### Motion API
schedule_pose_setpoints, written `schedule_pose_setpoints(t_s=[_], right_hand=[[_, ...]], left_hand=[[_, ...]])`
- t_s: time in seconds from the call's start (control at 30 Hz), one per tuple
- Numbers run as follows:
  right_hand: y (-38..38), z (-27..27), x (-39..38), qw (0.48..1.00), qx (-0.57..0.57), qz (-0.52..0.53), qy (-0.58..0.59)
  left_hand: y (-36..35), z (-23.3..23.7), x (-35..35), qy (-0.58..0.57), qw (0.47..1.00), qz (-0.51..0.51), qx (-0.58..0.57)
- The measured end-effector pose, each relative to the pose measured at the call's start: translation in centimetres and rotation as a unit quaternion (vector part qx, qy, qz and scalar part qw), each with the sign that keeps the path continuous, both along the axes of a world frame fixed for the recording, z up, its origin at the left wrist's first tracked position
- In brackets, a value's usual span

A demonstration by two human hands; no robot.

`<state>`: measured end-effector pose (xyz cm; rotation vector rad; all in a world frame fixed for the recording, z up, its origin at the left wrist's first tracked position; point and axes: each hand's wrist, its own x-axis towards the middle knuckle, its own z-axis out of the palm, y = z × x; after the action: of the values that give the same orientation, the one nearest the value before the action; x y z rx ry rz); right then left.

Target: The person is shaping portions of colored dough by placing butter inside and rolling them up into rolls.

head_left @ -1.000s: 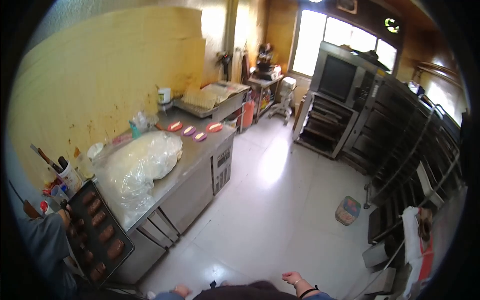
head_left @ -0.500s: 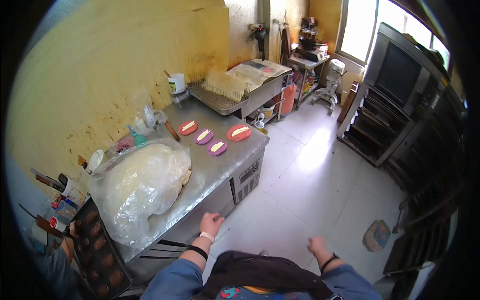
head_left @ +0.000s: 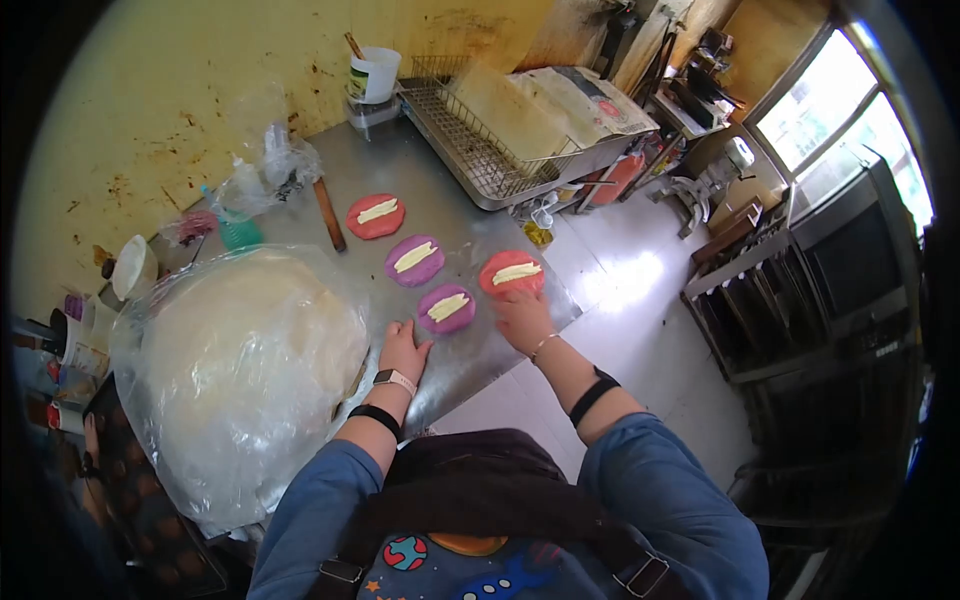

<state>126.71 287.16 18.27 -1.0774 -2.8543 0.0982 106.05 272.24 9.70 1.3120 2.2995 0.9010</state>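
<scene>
Several flat dough discs lie on the steel worktop point(head_left: 470, 355), each with a pale strip on top. Two are red point(head_left: 376, 215) point(head_left: 512, 272) and two are purple point(head_left: 415, 260) point(head_left: 447, 307). My right hand point(head_left: 520, 316) rests flat on the worktop, fingertips touching the near edge of the right red disc. My left hand point(head_left: 402, 349) lies palm down on the steel just left of the nearer purple disc, beside a large plastic-wrapped mass of dough point(head_left: 245, 375). Neither hand holds anything.
A wooden rolling pin point(head_left: 329, 213) lies left of the discs. A wire rack point(head_left: 480, 140) and white cup point(head_left: 374, 74) stand at the back. Jars and tubs point(head_left: 130, 268) line the wall. A tray of brown pastries point(head_left: 140, 500) sits at the left, ovens point(head_left: 850, 260) to the right.
I have stepped up to the worktop and the view now looks down on it. Both hands have risen from my sides and settled flat on the steel by the discs.
</scene>
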Motion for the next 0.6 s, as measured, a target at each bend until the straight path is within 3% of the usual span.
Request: schedule_pose_setpoints(t_s=[0.07, 0.17, 0.3, 0.47, 0.6], right_hand=[[2.5, -2.0, -2.4, 0.995, 0.025, 0.067, -0.066], [4.1, -3.1, -4.5, 0.992, -0.006, 0.124, -0.028], [7.3, -3.9, -6.4, 0.981, -0.007, 0.193, -0.025], [9.8, -4.1, -7.1, 0.955, -0.127, 0.265, -0.045], [10.7, -4.1, -6.8, 0.95, -0.141, 0.277, -0.022]], left_hand=[[0.9, 1.1, 0.0, -0.005, 1.0, -0.001, -0.012], [0.8, 1.3, 0.1, 0.014, 1.0, 0.009, -0.006], [1.1, 2.4, 0.0, -0.044, 0.998, 0.021, -0.033], [1.8, 1.6, -0.1, -0.029, 0.999, 0.039, -0.025], [2.5, 2.5, 0.1, 0.029, 0.999, 0.04, -0.003]])
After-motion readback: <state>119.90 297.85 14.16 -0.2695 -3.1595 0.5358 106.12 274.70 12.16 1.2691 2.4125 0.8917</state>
